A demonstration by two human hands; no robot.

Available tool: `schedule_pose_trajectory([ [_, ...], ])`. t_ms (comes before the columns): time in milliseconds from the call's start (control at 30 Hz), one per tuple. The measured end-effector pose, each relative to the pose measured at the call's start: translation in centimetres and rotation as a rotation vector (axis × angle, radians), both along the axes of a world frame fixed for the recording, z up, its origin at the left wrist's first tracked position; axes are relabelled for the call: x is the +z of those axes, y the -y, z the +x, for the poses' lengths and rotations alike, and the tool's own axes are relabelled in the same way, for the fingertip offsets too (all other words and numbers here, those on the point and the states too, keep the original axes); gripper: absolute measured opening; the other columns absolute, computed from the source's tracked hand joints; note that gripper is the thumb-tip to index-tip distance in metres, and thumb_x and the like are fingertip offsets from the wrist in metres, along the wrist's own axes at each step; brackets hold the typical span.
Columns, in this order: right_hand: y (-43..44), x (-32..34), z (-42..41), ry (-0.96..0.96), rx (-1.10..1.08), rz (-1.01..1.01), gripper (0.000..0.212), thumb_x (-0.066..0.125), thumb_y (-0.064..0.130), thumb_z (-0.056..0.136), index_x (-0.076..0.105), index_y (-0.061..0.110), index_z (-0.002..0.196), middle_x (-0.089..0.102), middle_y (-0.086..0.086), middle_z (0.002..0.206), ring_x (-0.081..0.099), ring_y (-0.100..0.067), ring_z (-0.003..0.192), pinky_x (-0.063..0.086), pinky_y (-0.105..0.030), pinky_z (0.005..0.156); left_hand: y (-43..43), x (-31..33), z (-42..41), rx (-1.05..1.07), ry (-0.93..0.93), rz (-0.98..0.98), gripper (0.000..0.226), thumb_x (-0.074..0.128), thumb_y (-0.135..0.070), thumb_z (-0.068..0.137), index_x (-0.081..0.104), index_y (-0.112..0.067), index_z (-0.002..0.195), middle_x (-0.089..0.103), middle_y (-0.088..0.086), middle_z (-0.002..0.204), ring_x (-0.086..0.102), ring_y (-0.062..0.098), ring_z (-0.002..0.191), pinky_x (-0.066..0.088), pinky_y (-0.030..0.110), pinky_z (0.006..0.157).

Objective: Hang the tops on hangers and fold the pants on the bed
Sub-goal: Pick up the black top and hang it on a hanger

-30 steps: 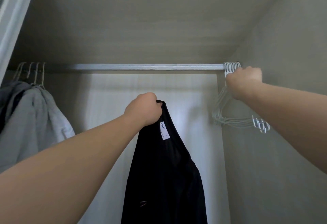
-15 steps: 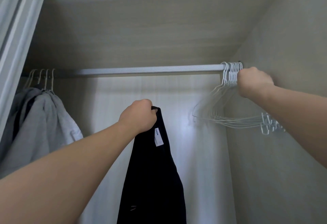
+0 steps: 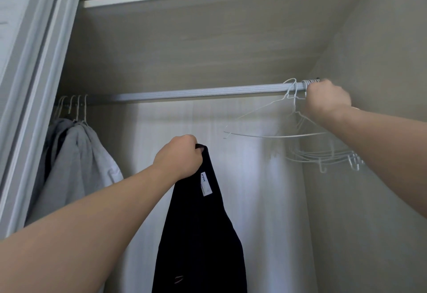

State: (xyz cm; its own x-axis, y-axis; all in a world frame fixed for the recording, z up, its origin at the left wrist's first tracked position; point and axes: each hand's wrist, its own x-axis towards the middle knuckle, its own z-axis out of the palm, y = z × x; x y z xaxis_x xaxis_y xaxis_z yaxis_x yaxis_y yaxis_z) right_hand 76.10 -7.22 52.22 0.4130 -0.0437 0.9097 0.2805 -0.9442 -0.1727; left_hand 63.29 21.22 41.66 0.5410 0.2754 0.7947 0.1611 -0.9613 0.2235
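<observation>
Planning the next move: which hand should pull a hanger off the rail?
Right. The right hand is up at the rail's right end, against the bunched white hangers, with one hanger swung apart beside it. The left hand is busy gripping the black top.

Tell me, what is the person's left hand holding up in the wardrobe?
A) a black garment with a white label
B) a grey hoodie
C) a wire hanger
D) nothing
A: the left hand grips the black garment by its top, label showing; the right hand grips the white wire hangers.
</observation>
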Motion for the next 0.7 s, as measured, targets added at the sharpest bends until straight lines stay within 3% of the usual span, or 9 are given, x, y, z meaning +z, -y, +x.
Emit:
schedule_pose_trajectory([
  [167, -0.5, 0.3, -0.7, 0.006, 0.042, 0.001, 0.034, 0.046, -0.001, 0.094, 0.059, -0.003, 0.126, 0.054, -0.027, 0.123, 0.058, -0.048, 0.114, 0.048, -0.048, 0.091, 0.1, -0.6, -0.7, 0.01, -0.002, -0.004, 0.03, 0.048, -0.032, 0.102, 0.05, -0.015, 0.078, 0.055, 0.002, 0.078, 0.057, 0.03, 0.077, 0.038, 0.032, 0.061],
  [367, -1.4, 0.4, -1.8, -0.032, 0.272, 0.141, 0.03, 0.052, -0.001, 0.09, 0.059, -0.005, 0.118, 0.058, -0.031, 0.121, 0.057, -0.046, 0.114, 0.048, -0.042, 0.089, 0.1, -0.9, -2.1, 0.01, 0.018, -0.022, 0.027, 0.049, -0.032, 0.101, 0.055, -0.012, 0.084, 0.058, 0.002, 0.079, 0.059, 0.03, 0.077, 0.041, 0.032, 0.062],
  [433, -1.7, -0.1, -2.0, -0.076, 0.414, 0.263, 0.025, 0.05, 0.0, 0.089, 0.06, -0.004, 0.111, 0.061, -0.03, 0.112, 0.062, -0.044, 0.1, 0.05, -0.038, 0.077, 0.0, -1.2, -2.5, 0.003, 0.026, -0.032, 0.028, 0.049, -0.032, 0.101, 0.055, -0.012, 0.083, 0.058, 0.002, 0.078, 0.059, 0.03, 0.077, 0.042, 0.032, 0.062],
  [467, -1.9, -0.6, -2.2, -0.118, 0.507, 0.358, 0.021, 0.047, 0.001, 0.089, 0.059, -0.002, 0.106, 0.061, -0.029, 0.1, 0.064, -0.04, 0.083, 0.049, -0.034, 0.064, 0.0, -1.4, -2.8, 0.0, 0.028, -0.036, 0.028, 0.049, -0.032, 0.101, 0.055, -0.011, 0.083, 0.058, 0.003, 0.078, 0.059, 0.03, 0.077, 0.043, 0.032, 0.062],
  [533, -2.4, -2.3, -2.7, -0.228, 0.736, 0.584, 0.012, 0.041, 0.003, 0.089, 0.052, 0.006, 0.096, 0.052, -0.02, 0.074, 0.049, -0.024, 0.051, 0.035, -0.023, 0.049, 0.1, -1.6, -3.4, -0.006, 0.037, -0.043, 0.028, 0.05, -0.031, 0.101, 0.055, -0.011, 0.082, 0.059, 0.003, 0.077, 0.06, 0.03, 0.077, 0.044, 0.033, 0.063],
  [633, -3.2, -5.8, -3.0, -0.346, 1.034, 0.836, 0.018, 0.041, 0.005, 0.091, 0.039, 0.018, 0.078, 0.034, -0.007, 0.064, 0.027, -0.013, 0.049, 0.022, -0.02, 0.05, 0.5, -2.1, -4.5, -0.021, 0.046, -0.068, 0.029, 0.05, -0.029, 0.101, 0.055, -0.01, 0.08, 0.059, 0.004, 0.076, 0.059, 0.028, 0.073, 0.04, 0.032, 0.058],
  [700, -3.7, -7.7, -3.4, -0.357, 1.129, 0.855, 0.022, 0.048, 0.01, 0.093, 0.036, 0.02, 0.077, 0.028, -0.005, 0.063, 0.022, -0.012, 0.049, 0.018, -0.022, 0.049, 0.9, -2.3, -5.3, -0.022, 0.036, -0.074, 0.03, 0.05, -0.029, 0.101, 0.053, -0.012, 0.076, 0.058, 0.004, 0.075, 0.058, 0.03, 0.074, 0.037, 0.032, 0.058],
])
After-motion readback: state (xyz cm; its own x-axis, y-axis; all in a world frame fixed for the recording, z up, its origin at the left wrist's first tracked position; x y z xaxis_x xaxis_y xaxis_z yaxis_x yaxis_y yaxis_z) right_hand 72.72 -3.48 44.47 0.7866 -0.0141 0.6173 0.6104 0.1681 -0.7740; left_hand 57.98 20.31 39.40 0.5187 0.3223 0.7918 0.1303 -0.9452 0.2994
